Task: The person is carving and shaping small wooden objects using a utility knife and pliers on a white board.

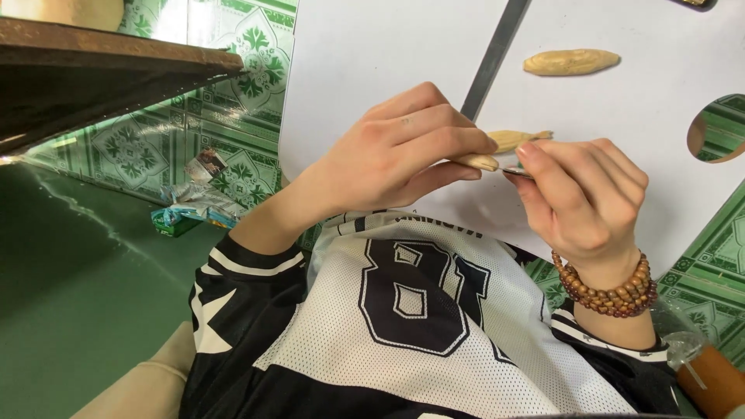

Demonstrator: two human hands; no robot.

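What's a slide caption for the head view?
Left hand grips a small wooden piece; right hand holds a thin blade against it.

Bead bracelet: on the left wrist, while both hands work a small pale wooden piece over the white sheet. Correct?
Not quite. In the head view the brown bead bracelet sits on the right hand's wrist, not the left. The rest holds: left hand and right hand work a small pale wooden piece over the white sheet.

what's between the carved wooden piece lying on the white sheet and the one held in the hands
In the head view, only bare white sheet lies between the lying wooden piece and the held piece.
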